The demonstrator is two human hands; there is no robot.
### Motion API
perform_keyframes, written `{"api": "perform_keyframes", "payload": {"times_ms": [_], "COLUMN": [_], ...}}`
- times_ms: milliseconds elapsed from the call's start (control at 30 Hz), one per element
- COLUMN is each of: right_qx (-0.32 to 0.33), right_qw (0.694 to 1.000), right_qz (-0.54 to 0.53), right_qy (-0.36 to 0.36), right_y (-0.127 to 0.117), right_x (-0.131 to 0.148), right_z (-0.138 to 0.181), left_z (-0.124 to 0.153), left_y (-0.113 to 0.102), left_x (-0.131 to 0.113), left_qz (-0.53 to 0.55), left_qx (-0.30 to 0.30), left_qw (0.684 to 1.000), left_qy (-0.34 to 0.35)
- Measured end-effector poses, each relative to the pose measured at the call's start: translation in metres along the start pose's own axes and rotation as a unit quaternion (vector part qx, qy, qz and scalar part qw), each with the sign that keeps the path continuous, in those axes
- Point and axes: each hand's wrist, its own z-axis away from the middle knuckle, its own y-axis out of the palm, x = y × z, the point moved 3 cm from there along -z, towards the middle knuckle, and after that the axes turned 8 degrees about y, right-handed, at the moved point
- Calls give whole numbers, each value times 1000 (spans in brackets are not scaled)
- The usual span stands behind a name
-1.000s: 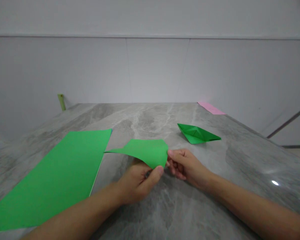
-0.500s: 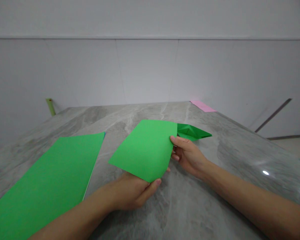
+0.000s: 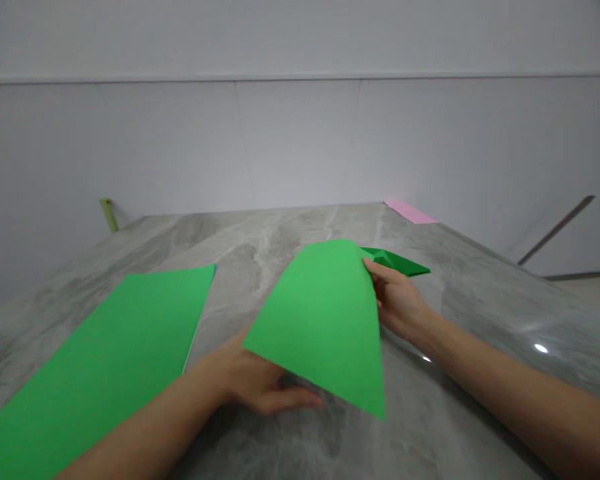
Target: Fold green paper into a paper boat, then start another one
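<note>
A green paper sheet point(image 3: 325, 320) is held up above the grey marble table point(image 3: 290, 233), tilted and bowed toward me. My right hand point(image 3: 397, 303) pinches its far right edge. My left hand point(image 3: 250, 380) is under the sheet's near left part, thumb stretched out along the table side; its fingers are hidden by the paper. A folded green paper boat point(image 3: 403, 263) lies just behind the sheet, partly covered by it.
A stack of green sheets point(image 3: 100, 360) lies flat at the left. A pink sheet point(image 3: 410, 211) rests at the far right corner of the table. A small green post point(image 3: 109, 215) stands at the far left edge. White walls close off the back.
The sheet has been lifted and turned, from a low flat hold to a raised one facing me. My right hand moved up along its far edge; my left hand slid under it.
</note>
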Motion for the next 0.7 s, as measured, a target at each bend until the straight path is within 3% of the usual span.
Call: {"api": "perform_keyframes", "payload": {"times_ms": [67, 133, 167, 233, 400, 500, 700], "right_qx": [14, 16, 12, -2, -9, -18, -31], "right_qw": [1000, 998, 996, 993, 985, 978, 970], "right_qz": [24, 62, 81, 110, 148, 168, 186], "right_qy": [13, -3, -19, -52, -93, -123, -156], "right_y": [3, 5, 7, 8, 6, 3, 3], "right_x": [-1, -2, -2, -3, -7, -6, 0], "right_z": [3, 6, 8, 9, 8, 9, 10], "left_z": [3, 6, 10, 11, 15, 18, 18], "left_y": [-7, -11, -13, -11, 2, 3, 3], "left_x": [12, 21, 28, 33, 48, 52, 49], "left_qz": [101, 130, 200, 239, 403, 383, 367], "left_qx": [-76, -157, -259, -300, -300, -290, -284], "left_qw": [990, 970, 919, 886, 782, 776, 784], "left_qy": [-67, -132, -218, -261, -369, -408, -412]}}
